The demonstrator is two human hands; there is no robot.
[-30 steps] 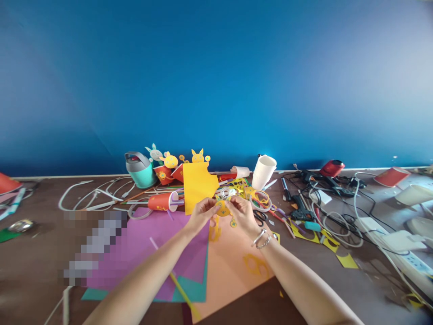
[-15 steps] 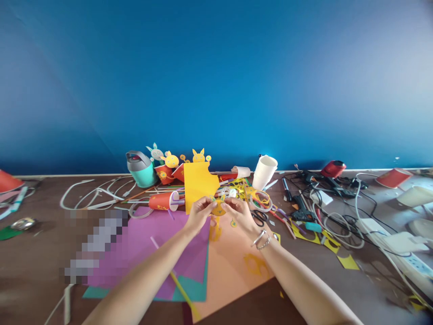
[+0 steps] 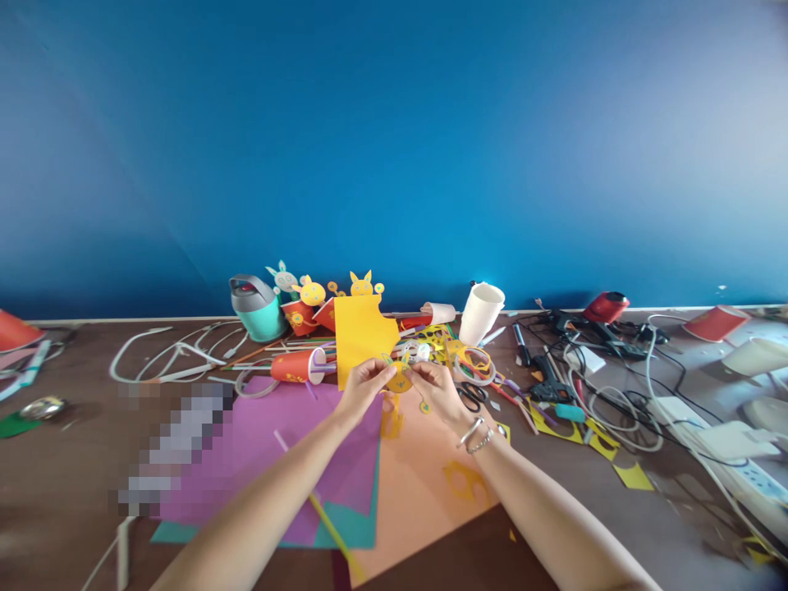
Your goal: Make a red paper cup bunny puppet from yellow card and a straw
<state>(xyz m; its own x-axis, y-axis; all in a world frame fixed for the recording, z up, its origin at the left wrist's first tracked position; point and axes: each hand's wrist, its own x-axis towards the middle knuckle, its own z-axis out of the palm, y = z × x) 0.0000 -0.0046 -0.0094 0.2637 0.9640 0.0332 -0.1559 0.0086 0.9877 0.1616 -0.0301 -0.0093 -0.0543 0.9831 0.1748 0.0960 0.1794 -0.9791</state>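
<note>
Between my two hands is a small yellow paper animal head (image 3: 400,378) with two upright ears and a drawn face. My left hand (image 3: 364,390) pinches its left edge between thumb and fingers. Its right edge is pinched by my right hand (image 3: 438,391), which has bracelets at the wrist. Both hands hover over an orange paper sheet (image 3: 424,492) and the edge of purple paper (image 3: 271,460). A small yellow round cutout (image 3: 424,407) shows just under my right hand. Behind my left hand stands a yellow paper sheet (image 3: 363,332) with a cut edge.
At the back are a teal container (image 3: 262,316), paper animals (image 3: 312,290) in red cups and a white cup (image 3: 482,314). A red paper cup (image 3: 295,366) lies left of my hands. To the right are scissors (image 3: 473,397), a glue gun (image 3: 547,377), cables and a power strip (image 3: 726,447).
The paper animal head tilts slightly, so more of its yellow face shows between my fingers. My hands stay in almost the same place.
</note>
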